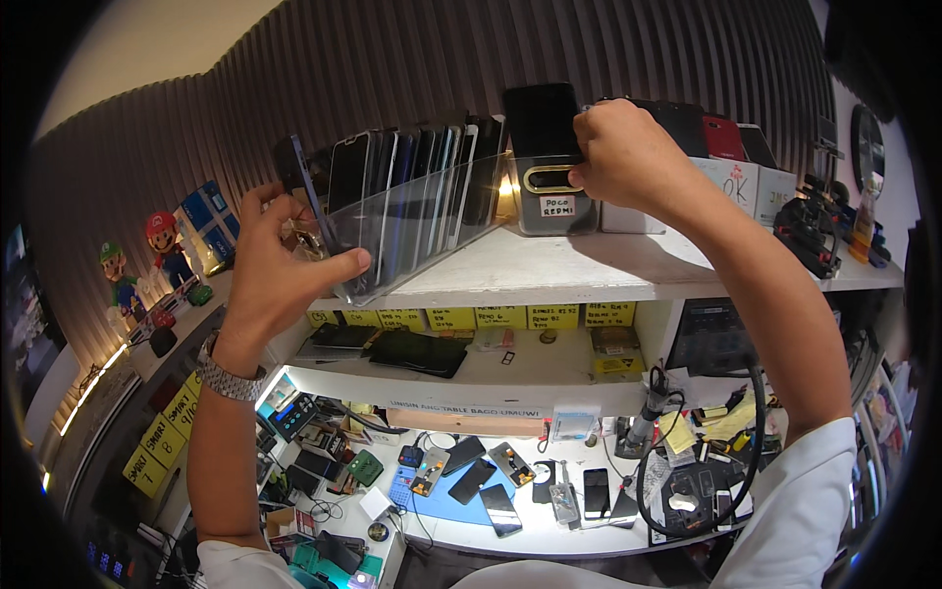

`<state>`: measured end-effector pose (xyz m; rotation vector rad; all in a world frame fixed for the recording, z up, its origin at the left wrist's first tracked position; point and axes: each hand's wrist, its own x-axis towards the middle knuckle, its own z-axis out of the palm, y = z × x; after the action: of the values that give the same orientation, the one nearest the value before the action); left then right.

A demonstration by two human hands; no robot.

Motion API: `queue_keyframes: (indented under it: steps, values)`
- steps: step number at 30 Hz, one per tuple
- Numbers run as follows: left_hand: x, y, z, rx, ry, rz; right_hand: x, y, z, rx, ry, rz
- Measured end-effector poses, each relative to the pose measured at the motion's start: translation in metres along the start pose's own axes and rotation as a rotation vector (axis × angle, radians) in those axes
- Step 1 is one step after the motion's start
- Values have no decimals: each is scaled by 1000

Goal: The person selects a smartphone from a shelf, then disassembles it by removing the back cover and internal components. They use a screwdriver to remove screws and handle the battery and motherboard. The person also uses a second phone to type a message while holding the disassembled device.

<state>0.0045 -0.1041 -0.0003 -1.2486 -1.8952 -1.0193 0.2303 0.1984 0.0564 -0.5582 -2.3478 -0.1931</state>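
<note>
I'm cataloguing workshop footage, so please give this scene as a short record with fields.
left hand: at the near end of a clear bin, thumb across its side
right hand: curled beside a gold-rimmed handle slot; grip partly hidden
bin contents: upright phones, in a row
surface: white shelf
wrist: metal-banded watch, left
below: desk with phones, parts and blue mat

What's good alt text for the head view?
Left hand gripping a clear bin of upright phones at a white shelf; right hand at the gold-rimmed handle of a second bin. Below, more phones lie on a cluttered, brightly lit workbench.
</note>
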Motion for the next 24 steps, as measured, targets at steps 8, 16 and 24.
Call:
queue_keyframes:
  steps: [8,16,24]
  values:
    - [-7,-34,-24,-354,-109,-24,0,1,-10,74,-39,-18]
    - [-7,-32,-23,-404,-127,-56,28,-34,-28,231,313,-322]
    - [3,-13,-24,-517,-12,-101,76,-122,-14,336,-81,-598]
